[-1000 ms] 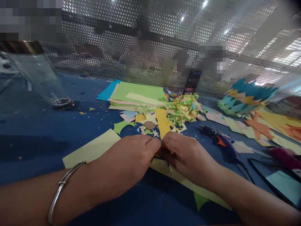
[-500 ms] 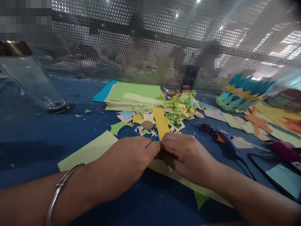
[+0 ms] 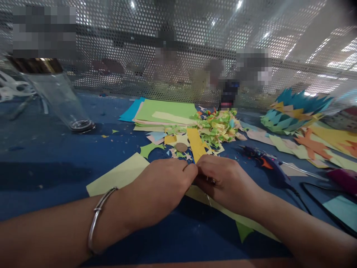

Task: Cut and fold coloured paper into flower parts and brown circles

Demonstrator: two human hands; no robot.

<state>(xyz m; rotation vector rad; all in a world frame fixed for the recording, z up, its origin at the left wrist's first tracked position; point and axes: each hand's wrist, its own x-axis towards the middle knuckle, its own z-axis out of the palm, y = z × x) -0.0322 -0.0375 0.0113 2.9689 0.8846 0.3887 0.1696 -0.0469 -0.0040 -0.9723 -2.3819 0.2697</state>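
Observation:
My left hand [image 3: 163,188], with a silver bangle on its wrist, is closed in a pinch. It touches my right hand [image 3: 230,182], whose fingers are curled closed too. Whatever the fingertips hold is hidden between them. A yellow paper strip [image 3: 196,145] runs away from the right hand's fingertips. Under both hands and forearms lies pale yellow-green paper [image 3: 118,175], coming out at left and right. A thin, shiny strand [image 3: 209,201] hangs below the right hand. Right of that hand, a dark blue glue gun [image 3: 269,167] rests on the blue table.
Beyond the hands are a heap of green paper scraps [image 3: 219,128], a brown disc [image 3: 181,147] and stacked coloured sheets [image 3: 167,108]. A clear jar [image 3: 60,98] is at left. A fringed paper ring [image 3: 292,111], orange paper pieces [image 3: 312,143] and a black cable [image 3: 315,199] are at right.
The view has turned slightly left, so everything sits further right in the picture. Both hands stay pinched together at the same spot, with hardly any finger movement.

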